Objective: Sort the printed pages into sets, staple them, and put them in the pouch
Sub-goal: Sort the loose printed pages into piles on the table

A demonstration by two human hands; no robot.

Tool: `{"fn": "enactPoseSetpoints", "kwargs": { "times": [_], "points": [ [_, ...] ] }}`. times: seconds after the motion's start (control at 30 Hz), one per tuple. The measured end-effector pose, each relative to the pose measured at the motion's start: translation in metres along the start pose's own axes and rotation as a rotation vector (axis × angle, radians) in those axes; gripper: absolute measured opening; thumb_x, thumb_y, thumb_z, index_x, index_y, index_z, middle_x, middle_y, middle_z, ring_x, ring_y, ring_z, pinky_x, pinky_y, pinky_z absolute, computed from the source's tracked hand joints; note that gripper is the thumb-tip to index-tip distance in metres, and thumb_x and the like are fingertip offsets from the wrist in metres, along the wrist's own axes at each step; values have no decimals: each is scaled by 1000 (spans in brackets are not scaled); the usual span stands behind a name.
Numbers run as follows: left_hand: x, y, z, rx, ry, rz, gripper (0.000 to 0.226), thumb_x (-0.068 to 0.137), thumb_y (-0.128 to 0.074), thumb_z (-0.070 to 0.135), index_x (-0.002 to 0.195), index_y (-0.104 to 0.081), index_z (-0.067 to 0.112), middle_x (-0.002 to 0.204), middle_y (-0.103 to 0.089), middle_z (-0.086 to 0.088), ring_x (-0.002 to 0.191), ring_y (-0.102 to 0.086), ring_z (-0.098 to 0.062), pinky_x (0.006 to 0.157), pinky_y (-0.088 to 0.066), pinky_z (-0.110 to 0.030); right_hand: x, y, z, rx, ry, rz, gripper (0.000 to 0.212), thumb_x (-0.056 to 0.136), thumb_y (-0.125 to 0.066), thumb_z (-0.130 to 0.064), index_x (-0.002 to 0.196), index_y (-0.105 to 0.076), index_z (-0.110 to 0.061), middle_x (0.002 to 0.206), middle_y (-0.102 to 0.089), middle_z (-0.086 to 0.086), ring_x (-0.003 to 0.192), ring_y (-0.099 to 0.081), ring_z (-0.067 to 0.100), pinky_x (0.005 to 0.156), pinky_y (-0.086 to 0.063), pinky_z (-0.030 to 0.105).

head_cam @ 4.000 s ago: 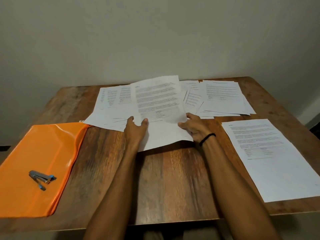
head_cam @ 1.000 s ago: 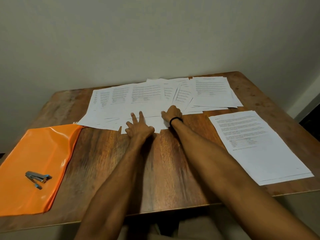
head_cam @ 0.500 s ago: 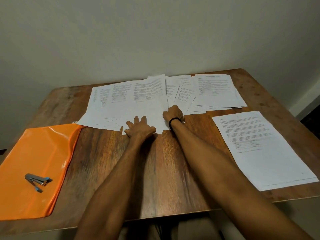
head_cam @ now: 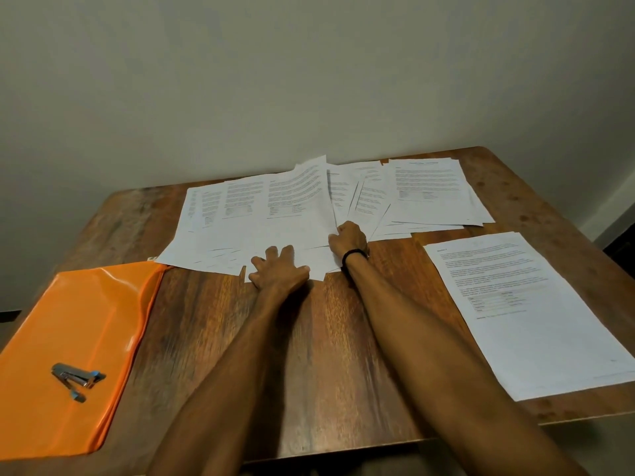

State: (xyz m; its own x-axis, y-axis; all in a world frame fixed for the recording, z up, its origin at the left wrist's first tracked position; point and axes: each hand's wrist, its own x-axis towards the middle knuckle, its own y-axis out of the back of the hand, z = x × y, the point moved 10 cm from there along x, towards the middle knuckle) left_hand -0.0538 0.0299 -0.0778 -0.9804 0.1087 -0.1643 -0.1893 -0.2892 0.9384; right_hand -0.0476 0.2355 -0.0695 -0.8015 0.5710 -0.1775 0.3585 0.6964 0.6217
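Observation:
Several printed pages [head_cam: 247,214] lie fanned across the far half of the wooden table [head_cam: 319,355]. My left hand [head_cam: 278,269] presses flat on the near edge of the fan, fingers spread. My right hand [head_cam: 348,239], with a black band on the wrist, pinches the right edge of one printed page [head_cam: 302,197], whose far end curls up off the pile. A separate set of pages [head_cam: 525,304] lies at the near right. The orange pouch [head_cam: 68,341] rests at the near left with a small metal stapler [head_cam: 77,376] on top.
Another overlapping group of sheets [head_cam: 429,190] sits at the far right of the table. A plain wall [head_cam: 309,80] stands right behind the table's far edge. Bare wood shows between my forearms.
Four seconds ago both hands held a sheet up; it went back on the fan. Since then my right hand gripped one page's edge and its far end lifted. My left hand's fingers drew closer.

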Motion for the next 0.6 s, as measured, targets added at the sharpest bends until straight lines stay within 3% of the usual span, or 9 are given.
{"fn": "enactPoseSetpoints", "kwargs": {
  "times": [0.1, 0.2, 0.27, 0.33, 0.4, 0.47, 0.53, 0.6],
  "points": [
    [-9, 10, -6, -141, 16, 43, 73, 81, -70, 59, 141, -43, 27, 152, -30, -14, 139, -29, -36, 108, -35, -54, -12, 11, 2, 188, 25, 35, 21, 89, -57, -4, 109, -58, -11, 109, -63, 7, 98, -62, 25, 66, -48, 26],
    [-16, 27, -21, -417, 103, 160, 82, 81, -68, 66, 145, -40, 23, 154, -29, -15, 141, -29, -34, 110, -33, -53, -21, 23, 9, 410, 12, 42, 22, 86, -53, 3, 97, -54, -15, 106, -67, 8, 86, -70, 24, 61, -57, 32],
    [-19, 39, -35, -642, 179, 229, 88, 82, -65, 69, 149, -35, 21, 155, -32, -15, 141, -31, -34, 111, -34, -55, -26, 27, 17, 600, -40, -24, 24, 87, -51, 7, 96, -55, -15, 108, -68, 11, 75, -73, 21, 44, -49, 24],
    [-20, 50, -40, -882, 188, 239, 92, 83, -67, 64, 153, -28, 19, 155, -37, -15, 140, -38, -33, 109, -38, -50, -33, 34, 24, 696, -59, -125, 25, 88, -53, 11, 94, -57, -14, 107, -68, 13, 71, -73, 20, 40, -43, 21],
    [-23, 62, -34, -1063, 143, 231, 83, 91, -70, 42, 155, -25, 16, 151, -44, -13, 132, -48, -29, 101, -42, -37, -40, 45, 31, 688, -34, -220, 24, 89, -58, 10, 96, -59, -12, 103, -69, 14, 68, -72, 19, 45, -45, 23],
    [-30, 75, -20, -1053, 75, 232, 61, 95, -67, 18, 148, -36, 16, 143, -53, -10, 117, -55, -22, 90, -45, -30, -45, 58, 44, 660, -14, -262, 22, 89, -63, 8, 102, -61, -10, 104, -71, 15, 70, -71, 16, 57, -54, 27],
    [-39, 79, 0, -1009, -9, 215, 48, 95, -64, 8, 138, -44, 18, 133, -58, -7, 110, -58, -21, 88, -47, -31, -43, 75, 56, 666, -6, -248, 26, 84, -72, 2, 105, -64, -10, 106, -73, 13, 87, -72, 20, 80, -60, 36],
    [-48, 76, 21, -992, -87, 190, 44, 95, -64, 7, 133, -46, 20, 126, -57, -2, 105, -58, -21, 89, -48, -33, -43, 94, 63, 711, 9, -201, 26, 83, -77, -7, 106, -66, -11, 105, -75, 10, 97, -73, 23, 90, -59, 44]
  ]
}}
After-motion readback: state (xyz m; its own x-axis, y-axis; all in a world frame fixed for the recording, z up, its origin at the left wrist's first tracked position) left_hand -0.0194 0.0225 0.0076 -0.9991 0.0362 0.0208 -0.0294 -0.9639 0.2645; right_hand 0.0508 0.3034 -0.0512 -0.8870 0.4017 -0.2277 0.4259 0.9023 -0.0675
